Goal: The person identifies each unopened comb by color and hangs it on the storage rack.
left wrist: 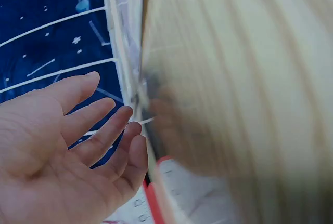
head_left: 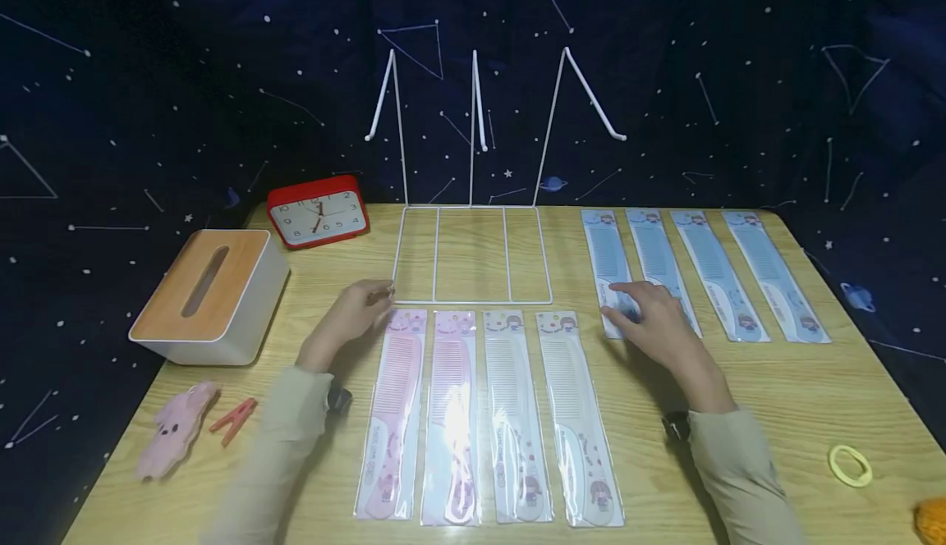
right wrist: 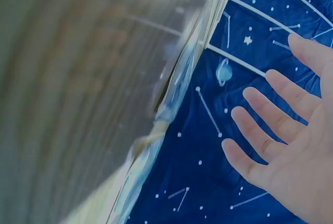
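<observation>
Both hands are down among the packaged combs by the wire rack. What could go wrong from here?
The right hand rests on the leftmost blue comb in its clear sleeve, close beside the next blue comb; sliding one may nudge the other out of line. The left hand sits at the corner of the white wire rack; a bump could probably shift that light frame onto the pink combs.
</observation>
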Motion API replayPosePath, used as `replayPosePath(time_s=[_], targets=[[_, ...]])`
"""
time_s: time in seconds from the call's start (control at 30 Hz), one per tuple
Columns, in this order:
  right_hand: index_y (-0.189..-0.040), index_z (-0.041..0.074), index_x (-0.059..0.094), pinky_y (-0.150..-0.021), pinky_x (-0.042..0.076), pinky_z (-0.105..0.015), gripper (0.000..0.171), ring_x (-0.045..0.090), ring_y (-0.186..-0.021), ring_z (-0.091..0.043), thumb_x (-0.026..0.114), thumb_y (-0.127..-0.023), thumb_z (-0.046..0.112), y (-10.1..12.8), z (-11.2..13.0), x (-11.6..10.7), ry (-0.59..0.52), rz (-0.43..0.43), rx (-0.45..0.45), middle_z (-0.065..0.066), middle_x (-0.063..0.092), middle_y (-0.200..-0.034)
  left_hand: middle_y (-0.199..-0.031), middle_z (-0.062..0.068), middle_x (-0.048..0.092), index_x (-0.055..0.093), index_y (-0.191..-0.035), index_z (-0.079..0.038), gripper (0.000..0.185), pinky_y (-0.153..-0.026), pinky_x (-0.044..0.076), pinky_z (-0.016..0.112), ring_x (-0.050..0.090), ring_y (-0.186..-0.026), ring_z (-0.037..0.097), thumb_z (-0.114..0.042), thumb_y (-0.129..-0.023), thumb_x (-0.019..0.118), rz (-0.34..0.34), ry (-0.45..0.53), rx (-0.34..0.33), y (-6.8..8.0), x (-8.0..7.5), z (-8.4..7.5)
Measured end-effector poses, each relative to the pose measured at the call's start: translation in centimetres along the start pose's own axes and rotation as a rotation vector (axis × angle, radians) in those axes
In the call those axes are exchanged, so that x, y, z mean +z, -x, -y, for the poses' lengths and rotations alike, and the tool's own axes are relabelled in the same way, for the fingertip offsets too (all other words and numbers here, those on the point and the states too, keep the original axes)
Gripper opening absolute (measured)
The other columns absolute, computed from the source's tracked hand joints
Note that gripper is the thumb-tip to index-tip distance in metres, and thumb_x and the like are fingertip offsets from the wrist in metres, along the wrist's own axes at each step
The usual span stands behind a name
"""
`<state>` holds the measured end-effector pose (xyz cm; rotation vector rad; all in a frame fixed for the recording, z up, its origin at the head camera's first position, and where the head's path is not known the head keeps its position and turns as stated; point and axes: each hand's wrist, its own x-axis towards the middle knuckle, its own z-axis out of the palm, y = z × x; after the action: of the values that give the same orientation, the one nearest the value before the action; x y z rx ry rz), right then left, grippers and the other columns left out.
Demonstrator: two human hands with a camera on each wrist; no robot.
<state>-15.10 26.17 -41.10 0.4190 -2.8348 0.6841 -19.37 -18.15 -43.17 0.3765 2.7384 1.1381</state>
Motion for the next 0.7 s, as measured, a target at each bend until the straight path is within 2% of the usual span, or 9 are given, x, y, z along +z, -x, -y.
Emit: replayPosePath(time_s=[0.2,0.37,0.5,0.57,0.7], targets=[[-0.122,-0.003,0.059,-0.091,0.04,-0.059,0.044,0.053,-0.107,-0.044,0.068,-0.088,0.024,0.8,1.0,0.3,-0.082,0.124,0.036,-0.028,0.059,-0.117,-0.129,0.03,0.052,0.049,-0.131,0.011,0.043,-0.103,0.038,0.051,0.05,-0.119,0.042,-0.012,-0.095,0.055,0.043,-0.02,0.017,-0.8,0.1,1.0],[-0.126,0.0,0.056,-0.082,0.049,-0.051,0.049,0.058,-0.098,-0.035,0.066,-0.09,0.031,1.7,2.0,0.9,-0.169,0.242,0.073,-0.022,0.06,-0.114,-0.12,0.028,0.058,0.051,-0.129,0.01,0.044,-0.098,0.042,0.05,0.055,-0.11,0.04,-0.013,-0.093,0.06,0.019,-0.018,0.02,-1.4,0.1,1.7],[-0.13,0.0,0.053,-0.087,0.048,-0.052,0.055,0.058,-0.103,-0.036,0.067,-0.089,0.033,2.9,2.6,1.6,-0.251,0.281,0.084,-0.021,0.06,-0.115,-0.114,0.027,0.06,0.053,-0.128,0.01,0.045,-0.094,0.045,0.049,0.057,-0.105,0.038,-0.012,-0.091,0.063,-0.006,-0.027,0.022,-1.7,0.3,1.8],[-0.132,-0.001,0.051,-0.092,0.045,-0.054,0.058,0.054,-0.111,-0.04,0.067,-0.089,0.034,3.5,3.0,1.9,-0.274,0.302,0.092,-0.023,0.057,-0.121,-0.114,0.026,0.061,0.053,-0.128,0.009,0.046,-0.095,0.045,0.048,0.057,-0.106,0.037,-0.014,-0.09,0.064,-0.013,-0.029,-0.003,-1.9,0.4,1.8],[-0.134,-0.003,0.047,-0.089,0.046,-0.05,0.066,0.053,-0.106,-0.035,0.069,-0.086,0.036,4.7,4.0,2.6,-0.258,0.34,0.105,-0.022,0.054,-0.124,-0.117,0.024,0.061,0.054,-0.129,0.006,0.046,-0.096,0.044,0.046,0.057,-0.109,0.035,-0.016,-0.09,0.066,-0.016,-0.018,-0.056,-2.2,0.5,1.8]])
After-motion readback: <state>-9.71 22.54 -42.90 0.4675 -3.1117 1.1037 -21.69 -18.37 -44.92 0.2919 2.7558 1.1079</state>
